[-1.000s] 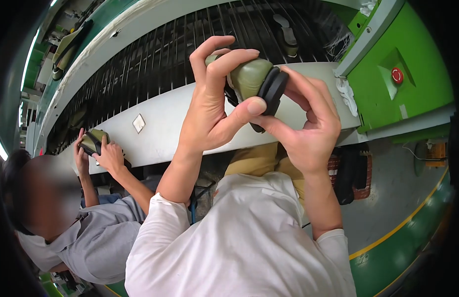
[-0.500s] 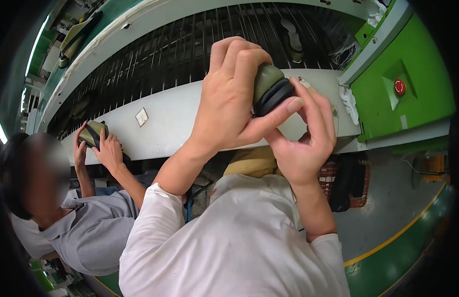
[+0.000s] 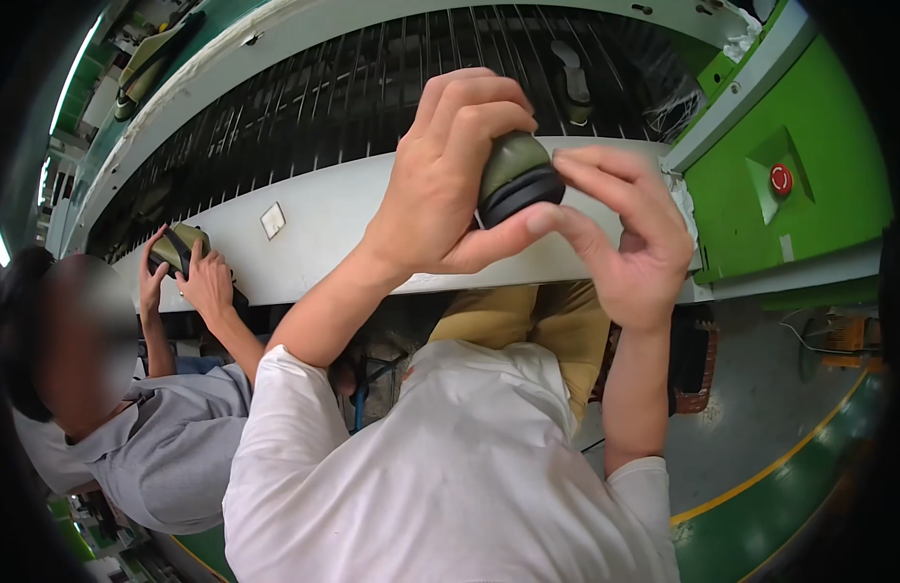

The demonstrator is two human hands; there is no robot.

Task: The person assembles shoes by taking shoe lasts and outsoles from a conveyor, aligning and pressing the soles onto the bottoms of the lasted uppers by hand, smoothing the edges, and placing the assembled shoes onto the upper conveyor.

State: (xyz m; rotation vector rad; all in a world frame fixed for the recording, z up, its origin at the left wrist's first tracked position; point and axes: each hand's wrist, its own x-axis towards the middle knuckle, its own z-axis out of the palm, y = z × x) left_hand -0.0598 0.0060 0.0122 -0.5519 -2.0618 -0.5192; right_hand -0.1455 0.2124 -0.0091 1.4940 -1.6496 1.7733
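Note:
A green shoe with a black sole (image 3: 513,175) is held up over the white ledge, its rounded end facing me. My left hand (image 3: 450,170) wraps round it from the left, with the fingers over the top and the thumb along the underside. At the shoe's right edge is my right hand (image 3: 629,228), its fingertips and thumb close to the black sole; these fingers are slightly blurred, and whether they press on the sole is hard to tell. The far part of the shoe is hidden behind my left hand.
A co-worker (image 3: 163,437) on the left holds another green and black shoe (image 3: 183,250) at the white ledge (image 3: 319,238). Beyond it, dark bars (image 3: 362,97) carry a shoe (image 3: 572,83). At right stands a green panel (image 3: 741,228) with a red button (image 3: 781,179).
The shoe has been turned so that its end faces me more. My left hand has wrapped further over it. My right hand has shifted right and its fingers have loosened.

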